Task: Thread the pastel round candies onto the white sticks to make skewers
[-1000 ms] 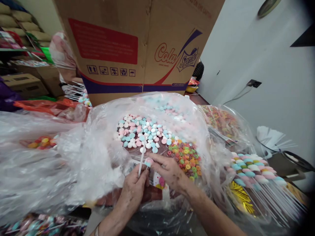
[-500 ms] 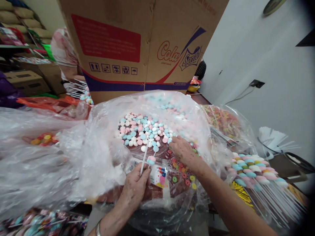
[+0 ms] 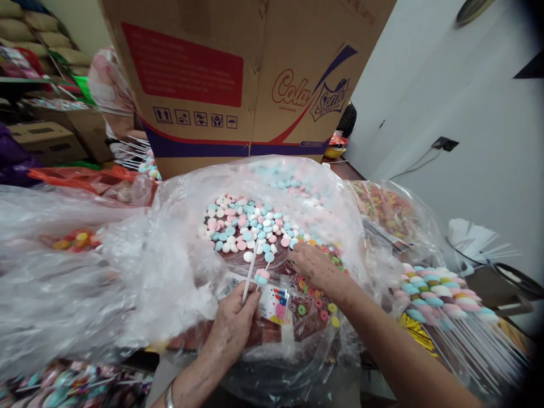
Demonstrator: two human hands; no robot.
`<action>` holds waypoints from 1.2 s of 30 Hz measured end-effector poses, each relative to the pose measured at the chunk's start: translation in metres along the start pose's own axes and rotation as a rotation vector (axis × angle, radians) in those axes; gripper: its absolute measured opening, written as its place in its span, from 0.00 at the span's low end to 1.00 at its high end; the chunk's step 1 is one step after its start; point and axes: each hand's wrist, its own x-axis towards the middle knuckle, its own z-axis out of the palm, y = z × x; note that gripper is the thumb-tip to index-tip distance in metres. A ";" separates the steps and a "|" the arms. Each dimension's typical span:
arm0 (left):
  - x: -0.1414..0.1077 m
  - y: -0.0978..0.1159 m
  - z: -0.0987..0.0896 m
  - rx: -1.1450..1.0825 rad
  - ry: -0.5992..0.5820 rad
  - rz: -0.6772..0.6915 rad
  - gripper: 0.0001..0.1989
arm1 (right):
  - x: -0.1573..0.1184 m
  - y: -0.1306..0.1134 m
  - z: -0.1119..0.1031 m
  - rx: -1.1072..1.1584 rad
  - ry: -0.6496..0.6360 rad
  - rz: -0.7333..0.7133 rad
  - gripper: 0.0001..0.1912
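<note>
My left hand [image 3: 236, 311] is closed around a white stick [image 3: 250, 272] and a thin skewer. Pink and blue candies [image 3: 262, 276] are threaded on that skewer, and one part of it sticks up above them. My right hand [image 3: 317, 266] hovers by the edge of the loose pastel candies [image 3: 255, 224], over the small ring-shaped candies [image 3: 312, 292]. Its fingers are bent together and pointing down, and whatever is between them is hidden. A printed card [image 3: 274, 304] lies beside my left hand on the clear plastic bag [image 3: 182, 243].
A large cardboard box [image 3: 250, 68] stands behind the bag. Finished candy skewers [image 3: 442, 297] lie at the right, near white strips [image 3: 471, 241]. Another bag of colourful candy [image 3: 382, 207] sits at the back right. A person [image 3: 113, 90] is at the back left.
My right hand has come slightly down and to the left, from the pastel candies towards my left hand. My left hand keeps its hold and position.
</note>
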 end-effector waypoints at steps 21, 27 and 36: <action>-0.003 0.010 -0.002 0.057 -0.111 -0.011 0.10 | 0.010 -0.022 -0.015 1.735 0.051 0.361 0.12; -0.005 0.014 -0.003 0.058 -0.142 -0.036 0.11 | 0.012 -0.018 -0.010 1.787 0.056 0.374 0.16; -0.004 0.015 -0.003 0.068 -0.120 0.011 0.11 | 0.007 -0.026 -0.013 1.439 -0.023 0.191 0.13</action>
